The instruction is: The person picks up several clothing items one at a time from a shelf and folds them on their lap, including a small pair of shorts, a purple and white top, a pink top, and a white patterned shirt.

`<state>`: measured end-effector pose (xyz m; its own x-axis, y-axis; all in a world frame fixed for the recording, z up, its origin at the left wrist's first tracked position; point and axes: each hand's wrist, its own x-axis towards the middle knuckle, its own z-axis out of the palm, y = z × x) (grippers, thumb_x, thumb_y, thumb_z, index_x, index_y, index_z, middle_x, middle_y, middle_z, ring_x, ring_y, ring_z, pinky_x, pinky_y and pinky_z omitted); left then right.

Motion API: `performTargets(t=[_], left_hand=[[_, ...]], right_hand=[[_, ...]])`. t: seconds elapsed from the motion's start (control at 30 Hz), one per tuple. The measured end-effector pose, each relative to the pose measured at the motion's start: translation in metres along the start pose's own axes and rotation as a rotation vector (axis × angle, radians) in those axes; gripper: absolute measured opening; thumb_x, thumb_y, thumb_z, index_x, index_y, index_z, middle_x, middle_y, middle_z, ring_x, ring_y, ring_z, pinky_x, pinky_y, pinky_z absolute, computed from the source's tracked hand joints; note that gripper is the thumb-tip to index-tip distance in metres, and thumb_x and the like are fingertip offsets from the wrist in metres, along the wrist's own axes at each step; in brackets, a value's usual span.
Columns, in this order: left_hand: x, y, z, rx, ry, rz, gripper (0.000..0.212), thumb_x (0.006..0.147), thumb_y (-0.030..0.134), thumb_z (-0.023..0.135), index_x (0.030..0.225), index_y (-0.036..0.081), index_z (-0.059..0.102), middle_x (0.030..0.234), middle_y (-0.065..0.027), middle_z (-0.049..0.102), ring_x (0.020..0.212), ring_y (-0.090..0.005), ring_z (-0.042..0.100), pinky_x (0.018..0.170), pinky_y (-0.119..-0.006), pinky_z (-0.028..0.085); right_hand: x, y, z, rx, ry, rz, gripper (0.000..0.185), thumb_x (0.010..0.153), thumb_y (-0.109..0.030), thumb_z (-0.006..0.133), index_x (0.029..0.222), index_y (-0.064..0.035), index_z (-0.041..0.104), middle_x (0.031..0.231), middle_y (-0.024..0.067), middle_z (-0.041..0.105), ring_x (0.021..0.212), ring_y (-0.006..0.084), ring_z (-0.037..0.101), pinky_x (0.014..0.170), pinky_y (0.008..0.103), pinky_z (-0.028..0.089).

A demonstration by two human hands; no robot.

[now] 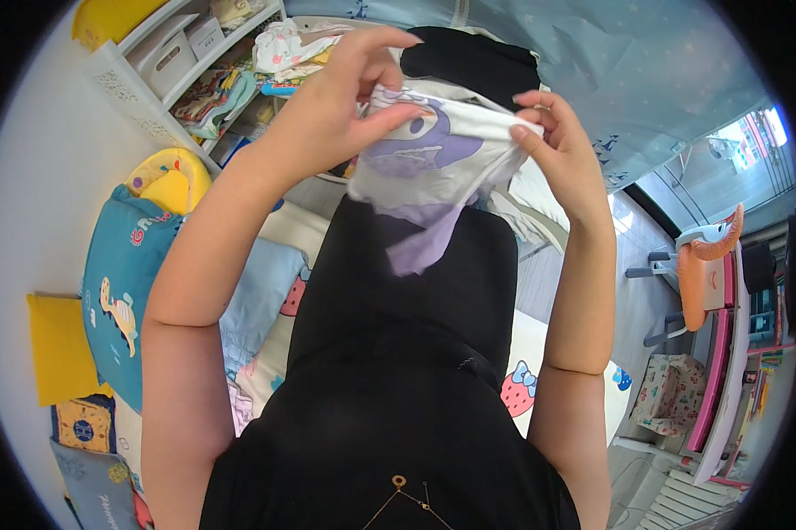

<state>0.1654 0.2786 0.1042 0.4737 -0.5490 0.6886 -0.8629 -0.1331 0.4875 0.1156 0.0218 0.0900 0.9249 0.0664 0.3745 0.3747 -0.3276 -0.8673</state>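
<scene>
A small white garment with a purple cartoon print (431, 149) hangs between my hands, above my black-clothed lap. My left hand (364, 93) pinches its upper left part, where the fabric is bunched, with the thumb lying across the front. At the upper right corner, my right hand (550, 136) grips the edge between thumb and fingers. A purple strip of cloth (424, 245) dangles from the lower end. Just behind the garment lies a folded black cloth (470, 63). Part of a pale rimmed container (550, 228) holding white fabric shows below my right hand; the rest is hidden.
White shelves (199, 66) with folded clothes stand at upper left. Beside me on the strawberry-print bedding (520, 391) are a teal dinosaur cushion (123, 298) and blue clothing (259, 285). A blue curtain (636, 73) hangs ahead. An orange-and-white chair (696, 265) stands right.
</scene>
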Motion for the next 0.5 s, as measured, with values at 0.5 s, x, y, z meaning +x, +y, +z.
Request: performTargets(t=[0.5], left_hand=[[-0.099,0.020,0.068,-0.397,0.244,-0.688,0.072,0.073,-0.002,0.064,0.129,0.004,0.018,0.093,-0.0085,0.053,0.081,-0.0132,0.058,0.064,-0.023,0.046]], right_hand=[[0.008,-0.040,0.073,-0.018,-0.152,0.028,0.033,0.076,-0.028,0.063,0.092,0.0018,0.061,0.074,0.0129,0.061,0.066,0.0176,0.057,0.063,0.0286,0.045]])
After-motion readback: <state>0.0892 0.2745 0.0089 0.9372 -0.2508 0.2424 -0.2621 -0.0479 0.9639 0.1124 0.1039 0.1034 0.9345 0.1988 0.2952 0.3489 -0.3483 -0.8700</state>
